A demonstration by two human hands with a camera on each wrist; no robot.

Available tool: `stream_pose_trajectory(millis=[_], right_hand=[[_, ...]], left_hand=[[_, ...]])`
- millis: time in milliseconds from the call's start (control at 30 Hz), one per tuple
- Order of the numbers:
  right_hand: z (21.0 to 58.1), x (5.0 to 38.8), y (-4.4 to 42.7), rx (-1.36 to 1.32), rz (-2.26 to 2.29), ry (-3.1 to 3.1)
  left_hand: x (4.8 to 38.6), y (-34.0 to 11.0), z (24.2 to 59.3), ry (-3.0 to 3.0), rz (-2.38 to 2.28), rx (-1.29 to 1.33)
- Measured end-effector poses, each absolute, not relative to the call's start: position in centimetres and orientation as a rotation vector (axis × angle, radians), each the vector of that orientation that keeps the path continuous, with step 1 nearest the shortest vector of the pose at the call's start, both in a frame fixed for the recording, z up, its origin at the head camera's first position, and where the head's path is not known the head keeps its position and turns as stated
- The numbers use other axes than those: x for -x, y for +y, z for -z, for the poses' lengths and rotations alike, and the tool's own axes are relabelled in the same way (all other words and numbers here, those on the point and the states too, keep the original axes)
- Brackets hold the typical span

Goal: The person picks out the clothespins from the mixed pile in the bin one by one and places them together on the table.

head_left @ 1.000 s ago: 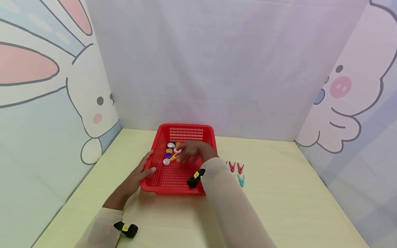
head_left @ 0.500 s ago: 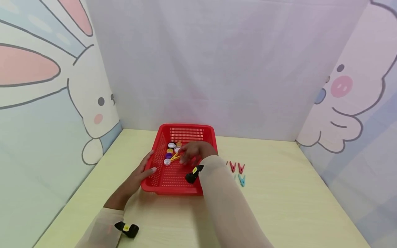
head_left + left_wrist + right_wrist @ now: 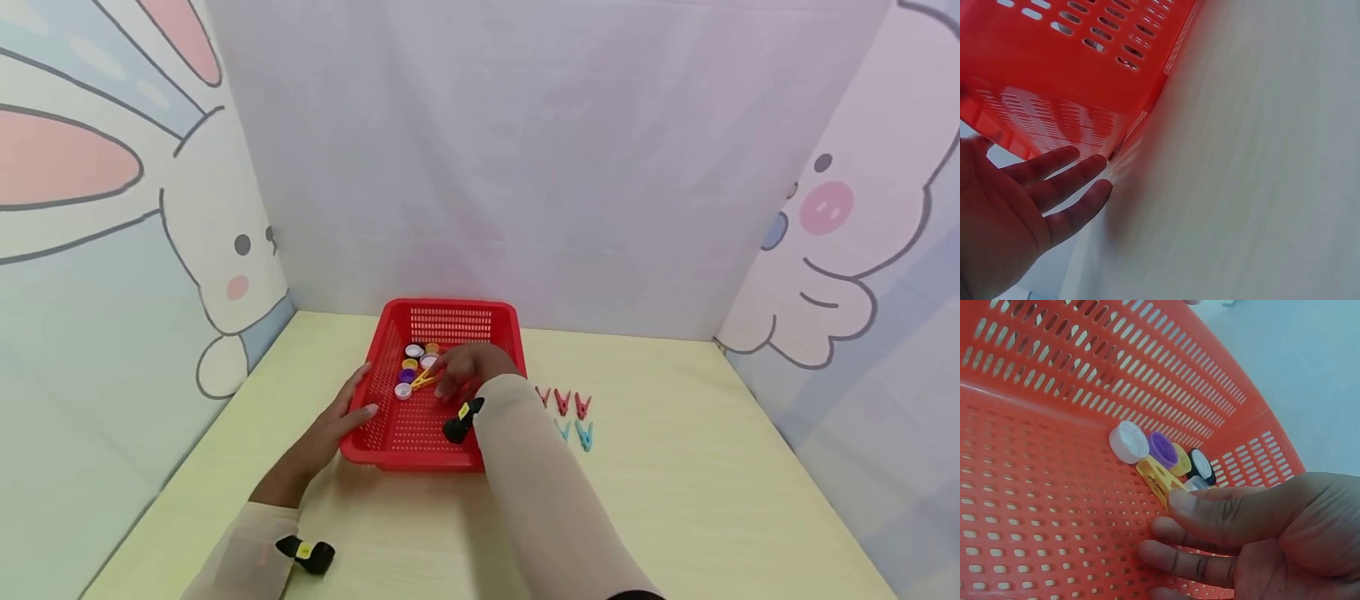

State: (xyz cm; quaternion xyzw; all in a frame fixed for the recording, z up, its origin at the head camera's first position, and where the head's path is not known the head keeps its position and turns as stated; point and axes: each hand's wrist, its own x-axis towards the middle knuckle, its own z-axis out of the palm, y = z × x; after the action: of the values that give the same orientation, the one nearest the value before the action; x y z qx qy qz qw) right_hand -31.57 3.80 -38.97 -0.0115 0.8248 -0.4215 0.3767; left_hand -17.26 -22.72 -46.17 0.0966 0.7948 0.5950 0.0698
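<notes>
A red plastic basket (image 3: 431, 460) stands on the table. My left hand (image 3: 330, 429) rests on its left rim, thumb reaching over the edge; in the left wrist view, several fingers extend straight and spread beside the outer wall. Inside the basket my right hand (image 3: 465, 368) pinches one end of a yellow clothespin (image 3: 1155, 478) between thumb and forefinger, the other fingers loosely bent. Close to the clothespin lie a white cap (image 3: 1129, 442), a purple cap (image 3: 1163, 449), a yellow cap (image 3: 1181, 460) and a black-and-white cap (image 3: 1202, 465). My thumb partly covers a clear cap (image 3: 1196, 483).
Right of the basket, red clothespins (image 3: 562, 402) form a row on the table, with blue clothespins (image 3: 584, 435) in front; my right sleeve may hide others. A pale curtain (image 3: 480, 167) hangs behind, and printed panels (image 3: 817, 275) border both sides.
My right forearm has shifted slightly left, so more of the red and blue clothespins show. The right fingers have come to the end of the yellow clothespin. My left hand stays put.
</notes>
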Motion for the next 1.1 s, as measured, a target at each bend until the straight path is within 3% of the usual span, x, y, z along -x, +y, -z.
stream_pose_trajectory(millis=[367, 633, 1100], right_hand=[[34.2, 27.5, 3.1, -0.001, 1.001, 2.215], [38.6, 32.2, 3.7, 0.177, 1.006, 2.228], [39.0, 31.9, 3.2, 0.382, 0.900, 2.438]], left_hand=[[17.3, -22.8, 45.8, 2.404, -1.784, -0.306], [17.5, -22.9, 45.8, 2.400, -1.789, -0.314], [17.3, -22.7, 46.1, 2.406, -1.787, -0.312]])
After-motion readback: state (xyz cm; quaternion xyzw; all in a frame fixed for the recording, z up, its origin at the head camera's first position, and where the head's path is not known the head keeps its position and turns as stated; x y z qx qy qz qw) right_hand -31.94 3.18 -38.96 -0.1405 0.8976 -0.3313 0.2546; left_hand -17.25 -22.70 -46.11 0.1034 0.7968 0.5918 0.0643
